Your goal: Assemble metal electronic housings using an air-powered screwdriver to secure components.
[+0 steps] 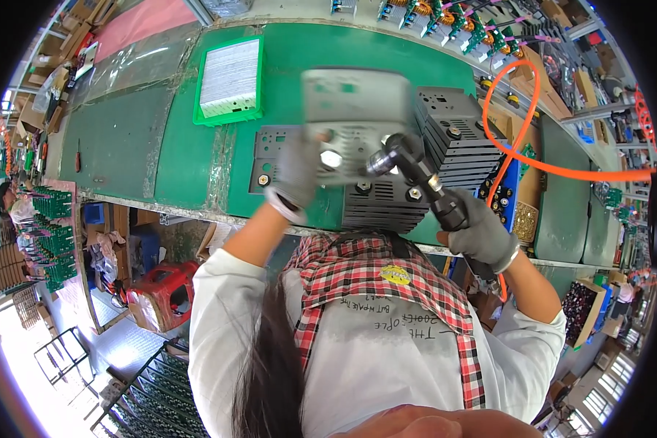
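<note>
My left hand [298, 166], in a grey glove, grips the left edge of a bent sheet-metal panel [358, 95] with holes in it. The panel is lifted above the bench and blurred by motion. In my gloved right hand [483, 232] is a black angle-head air wrench [425, 175], its head just in front of the panel's lower right part. Under and beside it stands a stack of slotted grey metal panels [387, 208] with brass-coloured fittings. To the left lies another flat grey panel [264, 157] with a fitting in it.
A green tray [231, 117] of white stacked sheets stands on the green bench [179, 157]. More slotted panels [456, 139] are piled at right, beside a blue bin [509, 197] of small parts. An orange air hose [562, 171] loops across the right side. Circuit boards with coils [445, 22] line the back.
</note>
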`<state>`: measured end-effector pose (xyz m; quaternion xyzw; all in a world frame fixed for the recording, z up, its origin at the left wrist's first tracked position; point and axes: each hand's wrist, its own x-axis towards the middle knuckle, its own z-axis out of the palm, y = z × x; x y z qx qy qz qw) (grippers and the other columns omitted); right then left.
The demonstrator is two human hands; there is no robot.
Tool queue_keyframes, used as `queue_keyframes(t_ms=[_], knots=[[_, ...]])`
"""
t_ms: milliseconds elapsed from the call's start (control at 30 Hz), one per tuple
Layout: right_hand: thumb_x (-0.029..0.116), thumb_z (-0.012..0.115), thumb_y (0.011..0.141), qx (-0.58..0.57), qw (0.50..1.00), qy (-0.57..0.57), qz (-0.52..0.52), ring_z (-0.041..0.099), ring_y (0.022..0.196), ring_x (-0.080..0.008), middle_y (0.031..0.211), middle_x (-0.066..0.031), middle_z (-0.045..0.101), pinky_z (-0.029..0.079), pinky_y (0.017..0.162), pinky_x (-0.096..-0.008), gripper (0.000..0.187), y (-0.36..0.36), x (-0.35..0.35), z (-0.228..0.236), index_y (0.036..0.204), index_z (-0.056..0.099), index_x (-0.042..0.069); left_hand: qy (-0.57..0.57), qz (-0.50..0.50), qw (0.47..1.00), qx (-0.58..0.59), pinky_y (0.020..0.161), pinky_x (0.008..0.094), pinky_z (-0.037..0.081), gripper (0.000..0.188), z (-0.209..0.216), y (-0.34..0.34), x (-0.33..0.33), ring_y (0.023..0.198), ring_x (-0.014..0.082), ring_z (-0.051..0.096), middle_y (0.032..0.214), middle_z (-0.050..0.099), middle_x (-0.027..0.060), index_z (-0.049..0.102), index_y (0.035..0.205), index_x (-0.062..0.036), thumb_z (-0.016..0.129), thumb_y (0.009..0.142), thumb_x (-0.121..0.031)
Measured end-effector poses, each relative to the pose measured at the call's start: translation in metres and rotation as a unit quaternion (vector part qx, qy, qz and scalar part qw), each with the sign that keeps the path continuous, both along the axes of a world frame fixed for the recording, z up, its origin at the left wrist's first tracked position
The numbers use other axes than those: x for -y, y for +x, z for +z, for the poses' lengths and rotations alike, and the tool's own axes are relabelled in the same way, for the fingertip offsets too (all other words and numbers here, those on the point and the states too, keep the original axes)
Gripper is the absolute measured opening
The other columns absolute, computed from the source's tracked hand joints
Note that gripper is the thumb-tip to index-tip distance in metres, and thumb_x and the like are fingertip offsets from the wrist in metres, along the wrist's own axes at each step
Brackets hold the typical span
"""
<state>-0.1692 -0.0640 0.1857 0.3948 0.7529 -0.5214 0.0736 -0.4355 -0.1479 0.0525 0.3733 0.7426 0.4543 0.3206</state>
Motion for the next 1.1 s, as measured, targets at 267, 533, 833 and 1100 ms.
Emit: queue_keyframes(t_ms=[267,533,833,1100], knots=[[0.007,0.063,0.060,-0.028,0.970,-0.094,-0.222,0.049,0.044,-0.0120,0.070,-0.0071,0.050,0.040,0.040,-0.0246,0.050,0.027,-0.007,-0.008,0.105,0.043,0.000,-0.110,0.120,0.972,0.171,0.069,0.0353,0.048,0.027,-0.078,-0.118,0.065,0.081,0.0321,0.057,0.093,0.056,0.0200,0.053,0.102,-0.0021,0.043,0.083,-0.019],[0.011,0.064,0.060,0.033,0.988,0.017,-0.147,0.049,0.050,-0.0118,0.065,-0.0048,0.050,0.041,0.047,-0.0261,0.046,0.035,0.001,-0.014,0.101,0.046,0.001,-0.275,-0.002,0.893,-0.356,0.075,0.0435,0.045,0.029,-0.098,-0.107,0.065,0.088,0.0344,0.055,0.098,0.056,0.0166,0.052,0.109,-0.0144,0.045,0.083,-0.025],[0.013,0.064,0.061,0.056,0.980,0.000,-0.192,0.046,0.051,-0.0111,0.064,-0.0029,0.047,0.040,0.047,-0.0256,0.040,0.042,-0.004,-0.016,0.096,0.047,0.003,-0.090,-0.220,0.863,-0.446,0.094,0.0404,0.032,0.046,-0.071,-0.081,0.063,0.113,0.0313,0.039,0.123,0.043,0.0115,0.042,0.122,-0.0205,0.051,0.079,-0.035],[0.022,0.064,0.063,0.176,0.979,0.063,-0.077,0.054,0.055,-0.0206,0.065,-0.0110,0.052,0.043,0.050,-0.0318,0.039,0.043,-0.018,-0.015,0.093,0.047,0.003,-0.130,-0.388,0.758,-0.508,0.101,0.0451,0.015,0.067,-0.087,-0.048,0.067,0.124,0.0306,0.024,0.134,0.027,0.0103,0.040,0.124,-0.0147,0.060,0.068,-0.048]])
